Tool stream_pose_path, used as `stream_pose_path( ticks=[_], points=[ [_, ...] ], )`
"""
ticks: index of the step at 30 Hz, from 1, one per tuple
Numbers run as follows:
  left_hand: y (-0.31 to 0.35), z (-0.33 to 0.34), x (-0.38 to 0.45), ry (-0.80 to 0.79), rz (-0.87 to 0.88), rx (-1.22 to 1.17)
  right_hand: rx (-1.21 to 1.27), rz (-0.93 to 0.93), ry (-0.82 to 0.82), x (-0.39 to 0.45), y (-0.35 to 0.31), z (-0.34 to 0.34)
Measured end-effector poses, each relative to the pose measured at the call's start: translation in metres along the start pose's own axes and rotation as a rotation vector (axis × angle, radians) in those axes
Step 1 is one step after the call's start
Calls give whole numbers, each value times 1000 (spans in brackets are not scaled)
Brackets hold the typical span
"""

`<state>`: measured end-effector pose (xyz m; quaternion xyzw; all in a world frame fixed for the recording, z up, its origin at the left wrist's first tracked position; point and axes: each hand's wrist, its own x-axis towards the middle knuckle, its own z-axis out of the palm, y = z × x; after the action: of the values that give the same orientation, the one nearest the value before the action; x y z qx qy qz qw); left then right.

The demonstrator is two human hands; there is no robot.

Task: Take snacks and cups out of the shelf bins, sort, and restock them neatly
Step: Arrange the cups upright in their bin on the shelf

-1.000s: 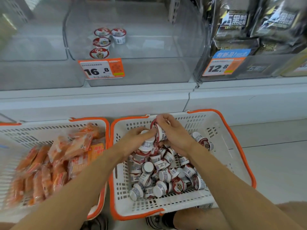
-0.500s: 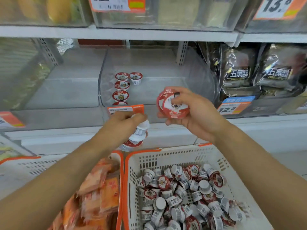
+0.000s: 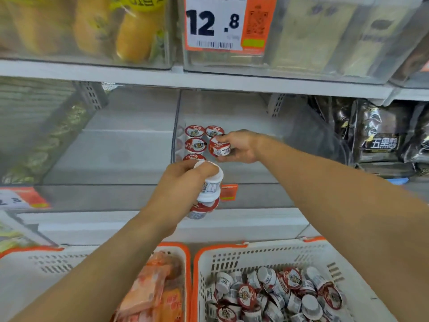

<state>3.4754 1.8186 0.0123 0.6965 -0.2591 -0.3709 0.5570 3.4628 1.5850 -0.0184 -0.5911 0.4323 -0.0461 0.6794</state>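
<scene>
Orange snack packs (image 3: 151, 289) sit in the left basket (image 3: 27, 270). Left hand (image 3: 183, 182) grips a stack of cups (image 3: 207, 194) in front of the shelf bin (image 3: 255, 173). Right hand (image 3: 241, 146) grips one tilted cup (image 3: 219, 147) inside the bin, beside the placed cups (image 3: 196, 138). Right basket (image 3: 255, 254) holds loose cups.

The right hand (image 3: 241, 147) holds a tilted red-lidded cup (image 3: 219, 148) inside the clear shelf bin (image 3: 267, 126), just beside the upright cups (image 3: 196, 138) standing there; the left hand (image 3: 181, 184) grips a stack of cups (image 3: 209, 194) at the bin's front edge. Below, a white basket (image 3: 232, 254) holds loose cups; its neighbour (image 3: 176, 248) holds orange snack packs (image 3: 153, 289).
</scene>
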Motion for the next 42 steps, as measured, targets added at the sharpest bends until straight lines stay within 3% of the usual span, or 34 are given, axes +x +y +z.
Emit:
stream_pose_path(
  ticks=[12, 20, 27, 32, 38, 42],
  points=[
    [2, -4, 12, 44, -15, 1, -54, -105, 151, 15, 2, -19],
    [25, 3, 17, 64, -18, 77, -480, -2, 92, 5, 16, -15],
    [39, 9, 35, 72, -52, 174, -337, 39, 81, 0, 22, -8],
    [43, 14, 52, 64, -71, 236, -597, -126, 213, -5, 20, -18],
    [39, 27, 82, 24, -37, 495, -674, -318, 116, 9, 19, -19],
    [32, 31, 99, -26, -47, 629, -449, -237, 15, 20, 22, -24]
  ],
)
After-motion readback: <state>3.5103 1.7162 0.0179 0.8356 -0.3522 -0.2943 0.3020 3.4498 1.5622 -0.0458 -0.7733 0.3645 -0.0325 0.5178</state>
